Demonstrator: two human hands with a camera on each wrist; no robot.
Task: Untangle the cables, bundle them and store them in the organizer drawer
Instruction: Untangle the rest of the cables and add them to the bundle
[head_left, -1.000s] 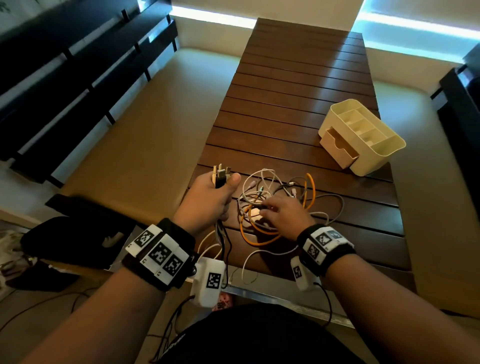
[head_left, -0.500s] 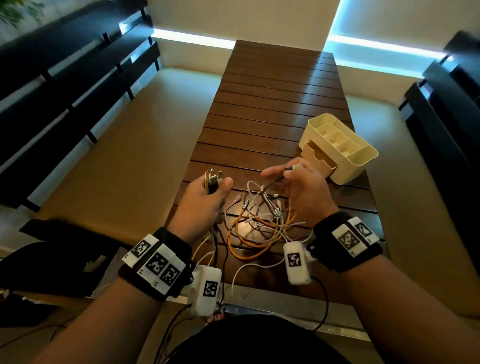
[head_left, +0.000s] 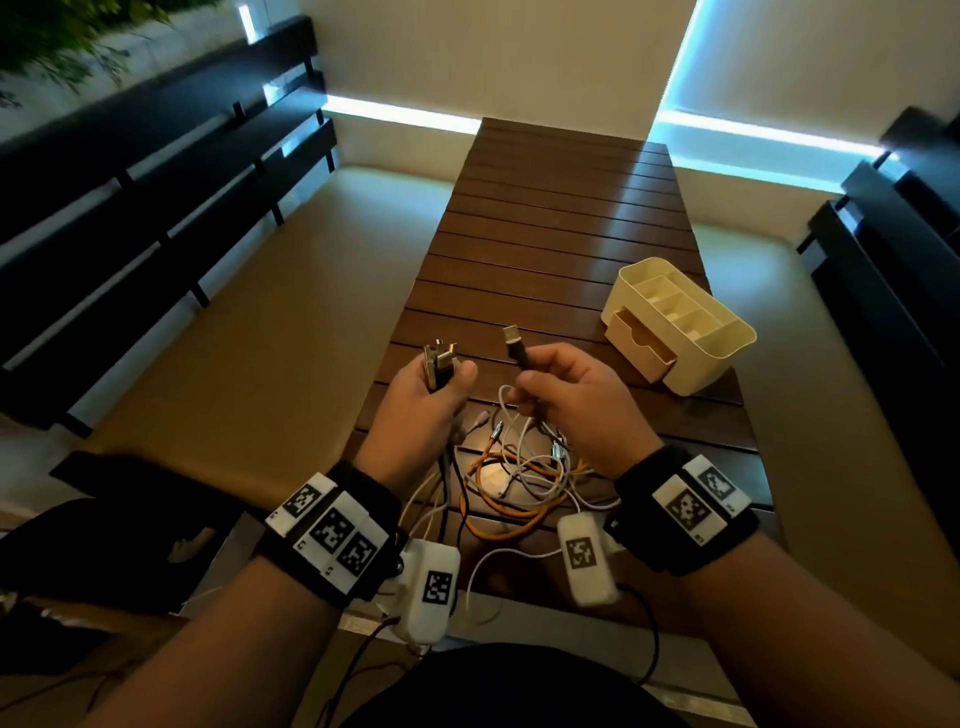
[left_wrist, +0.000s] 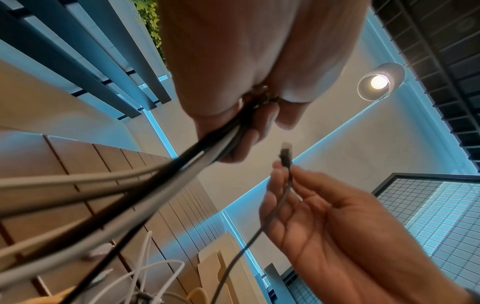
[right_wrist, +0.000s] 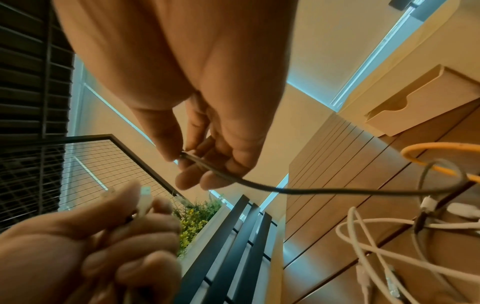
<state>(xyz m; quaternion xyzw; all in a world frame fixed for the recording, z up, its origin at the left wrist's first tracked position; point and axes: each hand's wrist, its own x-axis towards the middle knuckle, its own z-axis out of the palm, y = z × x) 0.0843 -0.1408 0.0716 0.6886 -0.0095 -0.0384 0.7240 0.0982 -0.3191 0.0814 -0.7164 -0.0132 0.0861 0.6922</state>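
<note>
A tangle of white, orange and dark cables (head_left: 519, 478) lies on the near end of the slatted wooden table (head_left: 550, 244). My left hand (head_left: 431, 395) grips a bunch of cable plugs (head_left: 440, 358) that stick up out of the fist, their cords (left_wrist: 145, 185) trailing down. To its right, my right hand (head_left: 566, 400) pinches a dark cable (right_wrist: 259, 186) just below its USB plug (head_left: 517, 345), lifted above the tangle. The cream organizer (head_left: 680, 332) stands at the right of the table, its drawer (head_left: 641, 348) partly pulled out.
Beige padded benches (head_left: 249, 322) run along both sides of the table, with dark slatted backrests (head_left: 130, 208) at left and right. A black bag (head_left: 93, 551) lies at the lower left. The far half of the table is bare wood.
My right hand has left the tangle and risen with the dark cable's plug end, drawing close to the left hand. The left hand has kept its hold on the plugs.
</note>
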